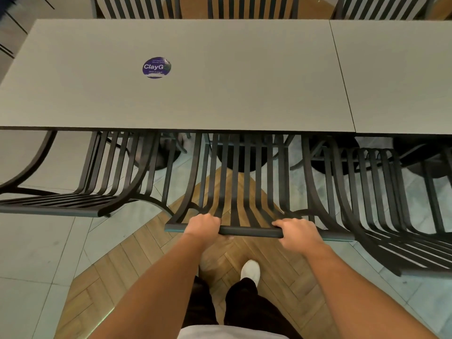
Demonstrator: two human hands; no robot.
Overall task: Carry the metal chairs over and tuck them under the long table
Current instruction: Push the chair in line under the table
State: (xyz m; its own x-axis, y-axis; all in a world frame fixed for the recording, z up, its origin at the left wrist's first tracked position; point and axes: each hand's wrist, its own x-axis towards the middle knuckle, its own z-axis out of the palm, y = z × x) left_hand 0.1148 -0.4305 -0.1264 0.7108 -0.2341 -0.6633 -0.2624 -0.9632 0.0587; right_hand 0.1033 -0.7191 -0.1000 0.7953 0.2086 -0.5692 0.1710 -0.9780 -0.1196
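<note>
A black slatted metal chair (pixel 236 182) stands straight in front of me, its seat reaching under the near edge of the long grey table (pixel 220 94). My left hand (pixel 203 225) grips the top rail of its backrest on the left. My right hand (pixel 297 232) grips the same rail on the right. Another black metal chair (pixel 80 201) sits at the left, and a third chair (pixel 381 211) sits close on the right, both partly under the table.
A round purple sticker (pixel 156 67) lies on the tabletop. A second tabletop (pixel 401 77) adjoins on the right. Slatted chair backs (pixel 252 7) line the far side. Round black table bases (pixel 241 157) stand underneath. My white shoe (pixel 250 270) is on the herringbone floor.
</note>
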